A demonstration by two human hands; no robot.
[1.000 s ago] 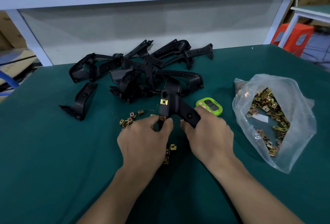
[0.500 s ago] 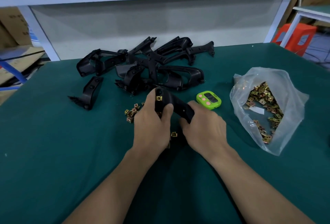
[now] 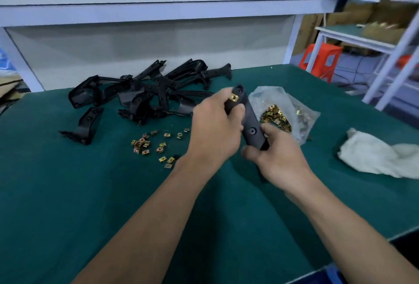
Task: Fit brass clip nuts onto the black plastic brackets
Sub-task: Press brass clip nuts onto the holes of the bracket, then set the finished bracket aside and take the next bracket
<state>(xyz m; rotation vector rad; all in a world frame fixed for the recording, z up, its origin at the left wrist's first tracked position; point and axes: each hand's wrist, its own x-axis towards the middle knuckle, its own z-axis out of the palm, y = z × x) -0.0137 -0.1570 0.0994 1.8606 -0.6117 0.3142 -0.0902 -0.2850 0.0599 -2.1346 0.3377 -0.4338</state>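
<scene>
Both hands are gripping one black bracket (image 3: 249, 122) between them, and it's tilting with the top end leaning away and a bit left. The left hand (image 3: 215, 129) is wrapping its fingers round the upper part. The right hand (image 3: 278, 159) is clutching the lower end from underneath, fingers curled round it. A brass clip nut (image 3: 234, 98) is sitting on the bracket's top end, right by the left fingertips. I can't tell if it's fully seated.

Just behind the right hand a clear plastic bag (image 3: 301, 113) full of more nuts is lying on the green mat (image 3: 68, 193). Loose clip nuts (image 3: 154, 145) are lying scattered just left of the left wrist. Beyond the left hand the pile of brackets (image 3: 145, 93) is sitting tangled up, with one lone bracket (image 3: 87, 125) lying further out left. Well off to the right of the right hand a crumpled white cloth (image 3: 381, 156) is lying.
</scene>
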